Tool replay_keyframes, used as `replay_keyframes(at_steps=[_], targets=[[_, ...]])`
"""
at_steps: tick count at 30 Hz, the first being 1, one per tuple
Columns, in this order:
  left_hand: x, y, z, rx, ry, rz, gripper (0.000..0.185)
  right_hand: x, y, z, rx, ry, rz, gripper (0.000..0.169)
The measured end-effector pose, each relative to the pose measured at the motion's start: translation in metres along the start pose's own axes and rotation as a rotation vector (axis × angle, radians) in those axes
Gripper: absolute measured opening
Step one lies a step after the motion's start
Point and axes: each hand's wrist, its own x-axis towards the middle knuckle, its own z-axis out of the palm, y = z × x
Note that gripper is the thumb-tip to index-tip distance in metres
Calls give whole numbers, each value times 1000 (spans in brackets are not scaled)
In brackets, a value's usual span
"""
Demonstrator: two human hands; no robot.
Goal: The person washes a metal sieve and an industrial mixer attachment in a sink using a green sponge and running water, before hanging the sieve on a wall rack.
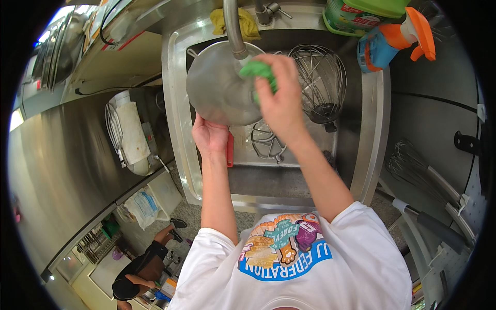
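Observation:
My left hand [211,135] supports the near underside of a round stainless steel bowl [217,85], its fingers partly hidden beneath it. Over the bowl's right side, my right hand [279,83] grips a green cloth or scrubbing pad [259,70], slightly blurred. The metal faucet spout [233,31] reaches down over the bowl. To the right, a large wire whisk attachment [319,77] lies in the sink. A flat metal mixer beater [268,142] and a red handle [230,149] rest on the sink floor, nearer to me.
The steel sink rim [376,135] surrounds the work. A yellow cloth [248,25], a green jug [348,17] and a spray bottle [383,44] stand or lie behind. Whisks [410,162] hang at right. A stand mixer [130,131] is left; another person [143,267] is lower left.

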Motion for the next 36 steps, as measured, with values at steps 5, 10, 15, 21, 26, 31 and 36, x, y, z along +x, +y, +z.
replay_keyframes(at_steps=[5, 10, 15, 21, 26, 31, 36], targets=[[4, -9, 0, 26, 219, 78, 35, -48, -11, 4, 104, -270, -1, 33], [3, 17, -47, -83, -84, -66, 34, -78, 20, -25, 73, -395, 162, 31], [-10, 17, -43, -37, 97, 12, 34, -42, 18, -42, 225, -74, 299, 25], [-10, -14, 7, 404, 423, 227, 36, 2, 16, 1, -180, 63, 144, 26], [-10, -10, 19, 561, 429, 338, 35, 4, -22, 9, -246, -37, 12, 30], [-8, -15, 37, 711, 380, 333, 34, -3, -16, 19, -275, -137, -178, 33], [-1, -39, 43, 769, 417, 333, 30, -14, -9, 24, -40, -270, -190, 33]])
